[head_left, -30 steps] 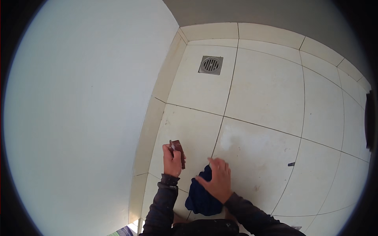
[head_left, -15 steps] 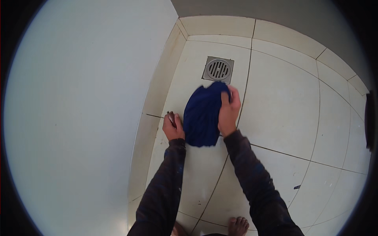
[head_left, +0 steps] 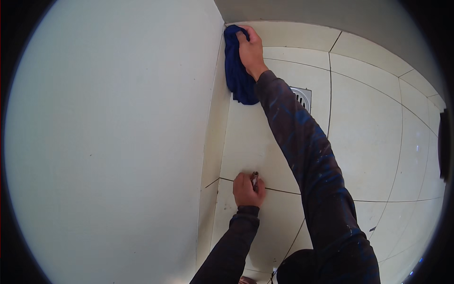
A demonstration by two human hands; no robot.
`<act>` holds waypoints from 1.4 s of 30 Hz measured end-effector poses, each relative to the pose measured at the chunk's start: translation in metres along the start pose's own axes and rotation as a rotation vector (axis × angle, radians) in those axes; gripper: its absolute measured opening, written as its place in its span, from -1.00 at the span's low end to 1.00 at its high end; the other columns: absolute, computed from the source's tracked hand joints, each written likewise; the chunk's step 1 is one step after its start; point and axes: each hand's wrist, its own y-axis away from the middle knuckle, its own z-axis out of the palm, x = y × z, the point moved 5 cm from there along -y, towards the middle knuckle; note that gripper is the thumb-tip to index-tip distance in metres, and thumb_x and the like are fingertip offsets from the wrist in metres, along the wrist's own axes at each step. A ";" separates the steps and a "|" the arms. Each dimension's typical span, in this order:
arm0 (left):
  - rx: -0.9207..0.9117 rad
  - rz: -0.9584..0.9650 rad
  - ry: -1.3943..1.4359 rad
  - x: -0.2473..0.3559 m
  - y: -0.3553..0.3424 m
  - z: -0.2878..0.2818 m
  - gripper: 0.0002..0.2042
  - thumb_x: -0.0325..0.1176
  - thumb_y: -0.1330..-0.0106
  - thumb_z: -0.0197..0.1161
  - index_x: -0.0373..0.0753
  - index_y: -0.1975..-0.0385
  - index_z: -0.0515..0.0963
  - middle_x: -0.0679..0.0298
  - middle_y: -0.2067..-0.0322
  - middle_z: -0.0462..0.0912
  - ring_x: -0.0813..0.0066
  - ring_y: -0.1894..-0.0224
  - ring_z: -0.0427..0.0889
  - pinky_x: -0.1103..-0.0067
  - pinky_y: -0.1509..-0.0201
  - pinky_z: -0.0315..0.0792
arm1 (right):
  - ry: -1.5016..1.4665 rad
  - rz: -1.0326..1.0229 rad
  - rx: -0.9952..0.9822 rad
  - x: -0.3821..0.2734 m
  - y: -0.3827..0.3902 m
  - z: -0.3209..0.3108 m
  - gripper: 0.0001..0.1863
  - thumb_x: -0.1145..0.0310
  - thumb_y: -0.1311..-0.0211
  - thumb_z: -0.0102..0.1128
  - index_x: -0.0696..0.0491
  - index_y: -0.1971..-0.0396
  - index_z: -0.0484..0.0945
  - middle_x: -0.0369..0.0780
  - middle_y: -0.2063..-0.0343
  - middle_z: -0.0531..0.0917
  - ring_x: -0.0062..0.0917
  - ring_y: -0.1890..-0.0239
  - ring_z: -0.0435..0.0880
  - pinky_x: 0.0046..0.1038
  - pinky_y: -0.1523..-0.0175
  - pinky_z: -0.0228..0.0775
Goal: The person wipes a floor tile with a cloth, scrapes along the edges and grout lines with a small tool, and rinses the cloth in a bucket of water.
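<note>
My right hand [head_left: 252, 54] is stretched far forward, its fingers closed on a dark blue cloth [head_left: 235, 71]. It presses the cloth into the corner where the white wall meets the tiled skirting, and the lower part of the cloth hangs down onto the floor. Much nearer to me, my left hand [head_left: 246, 193] is closed round a short, dark, slim tool [head_left: 255, 178] with a shiny end; its kind cannot be made out. That hand rests low over the floor tiles, beside a grout line.
A square metal floor drain [head_left: 302, 98] is partly hidden behind my right forearm. The smooth white wall [head_left: 118, 142] rises on the left, above a tile skirting [head_left: 213, 137]. A grey wall [head_left: 321, 19] stands at the back. A small dark bit [head_left: 372, 229] lies on the floor at right.
My right hand has carried the cloth from the floor below the drain forward and left into the corner. My left hand, with its tool, appears lower and farther right; the view has also shifted.
</note>
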 end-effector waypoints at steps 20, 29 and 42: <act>-0.221 0.394 -0.142 0.015 0.005 0.013 -0.70 -0.14 -0.21 0.41 -0.24 0.28 0.61 0.19 0.28 0.63 0.09 0.14 0.62 0.17 0.07 0.39 | -0.044 0.293 -0.370 -0.113 0.250 -0.002 -0.80 0.46 -0.42 -0.05 0.11 0.07 0.52 -0.07 0.50 0.52 -0.27 0.42 0.53 -0.25 0.19 0.38; -0.480 0.498 -0.129 0.021 0.129 0.005 -0.56 -0.20 -0.30 0.39 -0.23 -0.12 0.51 0.06 -0.14 0.53 0.05 -0.22 0.52 0.17 -0.30 0.36 | -0.106 0.312 -0.545 -0.154 0.381 0.000 -0.79 0.50 -0.38 -0.06 0.12 0.08 0.52 -0.04 0.33 0.60 -0.17 0.27 0.59 -0.25 0.09 0.43; 0.082 -0.512 0.191 -0.017 0.431 -0.265 -0.79 -0.25 -0.27 0.29 -0.22 0.24 0.50 0.17 0.56 0.49 0.24 0.49 0.56 0.31 0.40 0.46 | -0.174 0.461 -0.710 -0.228 0.672 -0.009 -0.76 0.55 -0.27 0.00 0.10 0.08 0.49 -0.15 0.30 0.47 -0.28 0.18 0.45 -0.26 0.03 0.32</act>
